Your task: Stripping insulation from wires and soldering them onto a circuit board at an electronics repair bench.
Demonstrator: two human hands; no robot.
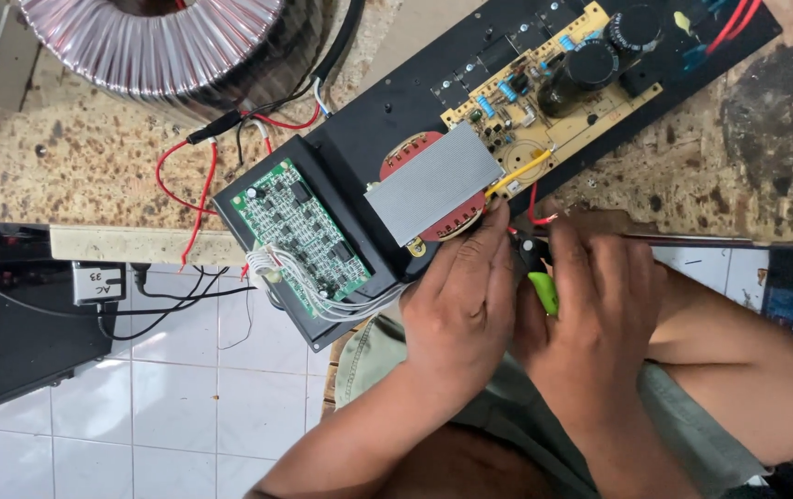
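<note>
At the far left a big toroidal coil [152, 42] sits on the speckled table [64, 157], with thin red leads [201, 199] running from it toward the black chassis plate [387, 111]. That plate overhangs the near edge of the table, and this is my first worry: lean on it and it could tip or slide off toward my lap.

On the plate's left end lies a green circuit board [302, 228] with a bundle of pale wires [341, 300] curving out below it. Right of it is a small transformer with a ribbed grey cover [433, 182], and beyond that, farther right, a tan board with large black capacitors [591, 60]. Those capacitors may hold charge, so a slip of metal across their solder side could bite.

My left hand [461, 296] rests against the near edge of the transformer, fingers pressed together, the tips seeming to steady the red wire [537, 214] just there; how firmly they pinch it I cannot tell. My right hand [600, 314] is closed around a tool with a green and black handle [541, 282], its tip hidden between my hands, right at that red wire near the table edge.

Too hard a squeeze and I judge the tool could cut the strands instead of the sleeve. The yellow wire [518, 171] runs close by and could get nicked too.
</note>
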